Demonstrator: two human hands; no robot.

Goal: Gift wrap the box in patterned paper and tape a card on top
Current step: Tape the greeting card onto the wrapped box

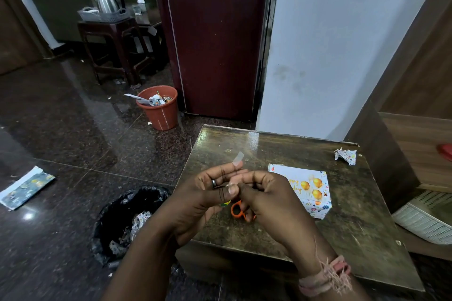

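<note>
Fingers of both hands, left hand (208,193) and right hand (266,195), pinch tape strip (238,158) above table (342,208), beside wrapped box (308,190).

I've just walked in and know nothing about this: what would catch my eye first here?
Probably the two hands meeting over the near edge of the small table, the left hand with a strip of clear tape stuck to a fingertip, touching the right hand. Just right of them sits the wrapped box with a balloon card on top, and orange scissors peek out beneath the hands.
</note>
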